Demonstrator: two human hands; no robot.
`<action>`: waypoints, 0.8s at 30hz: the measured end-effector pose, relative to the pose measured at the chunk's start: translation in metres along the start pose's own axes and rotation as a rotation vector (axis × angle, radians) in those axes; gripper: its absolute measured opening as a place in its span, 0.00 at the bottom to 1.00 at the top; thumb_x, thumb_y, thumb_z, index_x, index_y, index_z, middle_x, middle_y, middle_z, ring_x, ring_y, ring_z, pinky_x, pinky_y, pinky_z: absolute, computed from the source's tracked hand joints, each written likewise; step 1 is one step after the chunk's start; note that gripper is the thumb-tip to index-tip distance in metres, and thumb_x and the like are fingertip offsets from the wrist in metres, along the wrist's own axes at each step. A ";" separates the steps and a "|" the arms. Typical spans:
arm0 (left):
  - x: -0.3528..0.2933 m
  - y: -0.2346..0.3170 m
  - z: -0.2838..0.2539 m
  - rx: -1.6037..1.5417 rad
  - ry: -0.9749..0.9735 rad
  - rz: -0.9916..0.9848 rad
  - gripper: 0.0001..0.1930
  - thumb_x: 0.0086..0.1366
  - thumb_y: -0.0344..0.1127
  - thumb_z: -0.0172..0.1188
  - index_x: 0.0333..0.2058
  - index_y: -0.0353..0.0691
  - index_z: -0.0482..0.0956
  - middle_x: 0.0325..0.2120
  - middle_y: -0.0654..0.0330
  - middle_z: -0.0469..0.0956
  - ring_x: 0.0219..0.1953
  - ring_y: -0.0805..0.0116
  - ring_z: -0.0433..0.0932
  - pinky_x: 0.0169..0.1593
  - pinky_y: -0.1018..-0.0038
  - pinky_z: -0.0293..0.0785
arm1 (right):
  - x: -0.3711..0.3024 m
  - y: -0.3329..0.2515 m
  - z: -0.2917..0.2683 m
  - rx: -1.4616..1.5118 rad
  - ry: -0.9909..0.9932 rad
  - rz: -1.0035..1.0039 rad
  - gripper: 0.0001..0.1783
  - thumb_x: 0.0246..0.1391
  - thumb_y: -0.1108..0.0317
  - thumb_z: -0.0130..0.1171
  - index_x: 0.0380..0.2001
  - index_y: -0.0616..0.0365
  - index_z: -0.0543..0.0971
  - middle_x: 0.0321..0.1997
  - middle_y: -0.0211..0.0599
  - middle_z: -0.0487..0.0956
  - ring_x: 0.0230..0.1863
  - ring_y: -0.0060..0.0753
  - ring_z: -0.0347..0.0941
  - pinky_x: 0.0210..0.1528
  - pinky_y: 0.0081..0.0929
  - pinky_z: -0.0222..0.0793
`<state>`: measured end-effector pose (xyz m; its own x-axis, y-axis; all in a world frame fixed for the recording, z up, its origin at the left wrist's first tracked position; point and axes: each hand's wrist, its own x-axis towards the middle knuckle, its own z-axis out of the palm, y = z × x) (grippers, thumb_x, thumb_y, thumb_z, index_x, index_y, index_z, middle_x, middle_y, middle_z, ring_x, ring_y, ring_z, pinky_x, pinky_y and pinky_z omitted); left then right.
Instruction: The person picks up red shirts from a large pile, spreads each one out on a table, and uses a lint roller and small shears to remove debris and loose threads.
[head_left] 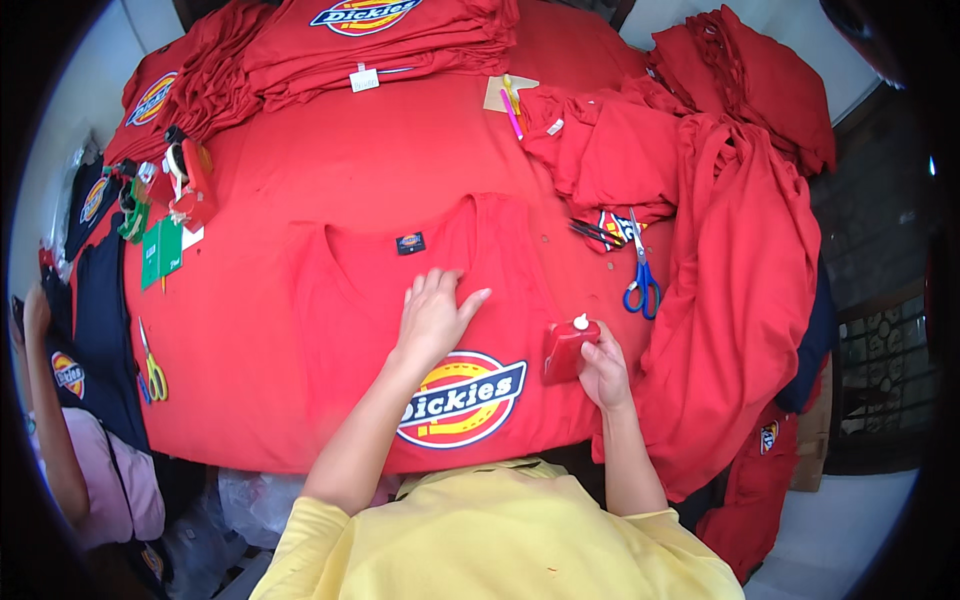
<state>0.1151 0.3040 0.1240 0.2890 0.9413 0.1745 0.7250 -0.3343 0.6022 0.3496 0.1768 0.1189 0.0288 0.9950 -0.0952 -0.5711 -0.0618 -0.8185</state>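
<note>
A red T-shirt (345, 400) lies spread in front of me, its neckline away from me. A dark label (410, 244) sits inside the neck, and a large oval printed logo (462, 400) is on the chest. My left hand (432, 315) rests on the shirt just below the neckline, fingers stretched out and thumb apart. In my right hand (606, 376) is a small flat red bottle (565, 352) with a white tip, held at the shirt's right side. My left forearm covers part of the logo.
Blue-handled scissors (642, 285) and black snips (598, 232) lie to the right, beside heaped red shirts (735, 300). Folded shirts (385, 55) are stacked at the back. Left are a red tape dispenser (190, 185) and yellow scissors (153, 375). Another person's arm (50, 410) shows far left.
</note>
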 end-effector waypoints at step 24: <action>0.037 -0.026 -0.002 -0.295 -0.217 -0.325 0.16 0.62 0.45 0.63 0.38 0.37 0.80 0.27 0.55 0.81 0.33 0.63 0.80 0.39 0.68 0.73 | 0.002 0.047 -0.050 -0.235 0.102 -0.305 0.23 0.67 0.62 0.49 0.59 0.59 0.60 0.55 0.45 0.73 0.59 0.48 0.70 0.64 0.42 0.63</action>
<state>0.1055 0.3472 0.1163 0.2236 0.9524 -0.2069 0.6006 0.0325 0.7989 0.3639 0.1718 0.0524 0.2561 0.9584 0.1260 -0.3206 0.2072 -0.9243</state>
